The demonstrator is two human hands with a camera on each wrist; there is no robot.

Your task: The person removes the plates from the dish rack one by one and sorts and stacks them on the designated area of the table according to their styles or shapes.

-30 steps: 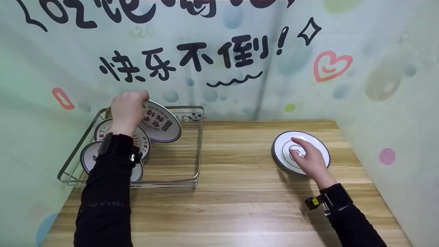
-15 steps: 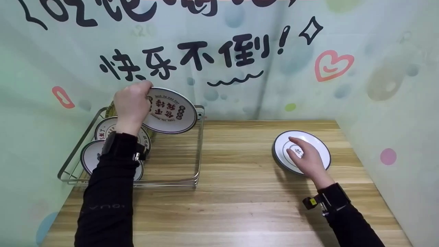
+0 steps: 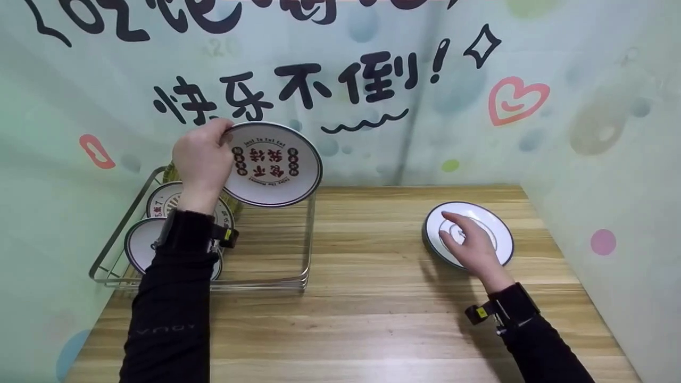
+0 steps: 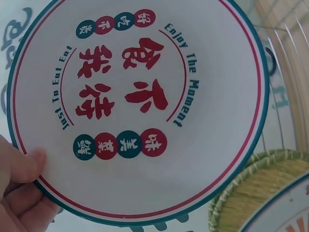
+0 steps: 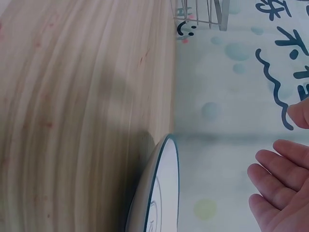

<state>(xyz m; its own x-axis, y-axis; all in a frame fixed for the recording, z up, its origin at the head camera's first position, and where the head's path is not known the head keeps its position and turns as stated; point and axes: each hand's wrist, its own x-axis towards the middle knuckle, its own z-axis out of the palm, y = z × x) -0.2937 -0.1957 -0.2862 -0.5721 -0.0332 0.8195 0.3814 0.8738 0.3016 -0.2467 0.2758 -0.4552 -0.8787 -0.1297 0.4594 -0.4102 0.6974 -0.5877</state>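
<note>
My left hand (image 3: pixel 204 162) pinches the rim of a white plate (image 3: pixel 271 186) at its left side, thumb on the face. Red characters mark the plate's middle, and its rim has a green and a red line, plain in the left wrist view. It is tilted up above the back of a wire basket (image 3: pixel 307 239). To the right, a white plate (image 3: pixel 492 221) with a dark rim lies on the table. Just above it hovers my right hand (image 3: pixel 473 247), holding nothing, with fingers extended and thumb apart in the right wrist view. Whether more plates lie beneath cannot be told.
Inside the basket, a patterned plate (image 3: pixel 155 202) and a plainer plate (image 3: pixel 139 239) lean at the left, partly behind my left arm. A woven straw piece (image 4: pixel 258 186) stands behind them. Printed cloth walls (image 3: pixel 372 154) border the wooden table (image 3: pixel 362 319).
My left hand has raised the plate up and to the right, out of the basket, turning its face more toward the head view. The right hand has shifted slightly left above its plate.
</note>
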